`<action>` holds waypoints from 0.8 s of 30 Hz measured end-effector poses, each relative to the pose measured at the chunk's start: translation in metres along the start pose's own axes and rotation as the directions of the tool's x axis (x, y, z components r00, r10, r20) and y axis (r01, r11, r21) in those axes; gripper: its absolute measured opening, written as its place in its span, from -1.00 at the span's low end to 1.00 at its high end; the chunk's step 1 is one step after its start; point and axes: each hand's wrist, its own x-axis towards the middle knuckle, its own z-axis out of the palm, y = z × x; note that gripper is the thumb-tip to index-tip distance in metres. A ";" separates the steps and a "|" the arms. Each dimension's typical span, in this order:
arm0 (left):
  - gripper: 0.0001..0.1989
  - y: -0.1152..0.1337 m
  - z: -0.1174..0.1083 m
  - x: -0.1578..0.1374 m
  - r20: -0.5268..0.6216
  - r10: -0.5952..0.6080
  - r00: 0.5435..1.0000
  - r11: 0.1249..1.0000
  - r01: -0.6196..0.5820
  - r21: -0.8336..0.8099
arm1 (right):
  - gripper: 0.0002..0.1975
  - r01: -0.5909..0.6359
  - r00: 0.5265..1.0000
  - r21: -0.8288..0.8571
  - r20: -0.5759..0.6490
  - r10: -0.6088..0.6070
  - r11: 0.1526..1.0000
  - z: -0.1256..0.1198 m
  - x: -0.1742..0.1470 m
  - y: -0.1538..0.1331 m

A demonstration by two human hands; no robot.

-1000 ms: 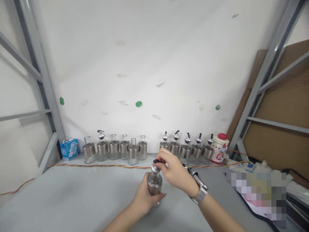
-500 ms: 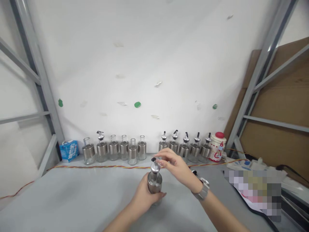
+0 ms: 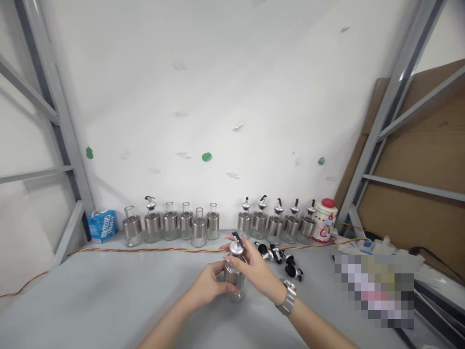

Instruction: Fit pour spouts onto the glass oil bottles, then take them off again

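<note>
A glass oil bottle (image 3: pixel 234 280) with a steel sleeve stands upright on the grey table, a silver pour spout (image 3: pixel 237 246) with a black flap on its top. Wrapped round the bottle's body from the left is my left hand (image 3: pixel 210 286). My right hand (image 3: pixel 250 264), with a metal watch on its wrist, closes round the bottle's neck just under the spout. To the right of that hand lie several loose pour spouts (image 3: pixel 278 254) with black stoppers.
Along the wall at left stand several bottles (image 3: pixel 170 223), mostly without spouts, beside a blue carton (image 3: pixel 102 226). Spouted bottles (image 3: pixel 276 225) line the right, next to a white jar with a red lid (image 3: pixel 324 220). A twisted cord (image 3: pixel 145 249) crosses the table.
My right hand has moved down from the spout's tip to the bottle's neck. The spout's black flap now points up and leans left. Loose spouts have come into view.
</note>
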 end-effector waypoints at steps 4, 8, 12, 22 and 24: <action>-0.59 -0.008 0.000 0.002 -0.084 0.018 0.996 0.993 -0.008 0.119 | -0.63 -0.020 0.993 -0.115 -0.117 0.006 0.993 0.007 -0.001 0.017; -0.38 -0.022 -0.005 0.004 -0.258 0.114 0.959 0.925 -0.008 0.379 | -0.80 0.005 0.945 -0.227 -0.317 -0.079 0.974 0.000 0.019 0.025; -0.40 -0.027 -0.011 0.003 -0.302 0.202 0.932 0.831 0.000 0.557 | -0.79 0.024 0.881 -0.353 -0.434 -0.187 0.935 -0.016 0.063 0.026; -0.57 -0.023 -0.006 -0.002 -0.253 0.238 0.938 0.747 -0.010 0.665 | -0.71 -0.067 0.823 -0.444 -0.530 -0.202 0.893 -0.019 0.106 0.071; -0.58 -0.025 -0.007 -0.001 -0.275 0.248 0.929 0.739 0.002 0.673 | -0.62 -0.053 0.776 -0.472 -0.574 -0.261 0.880 -0.011 0.091 0.071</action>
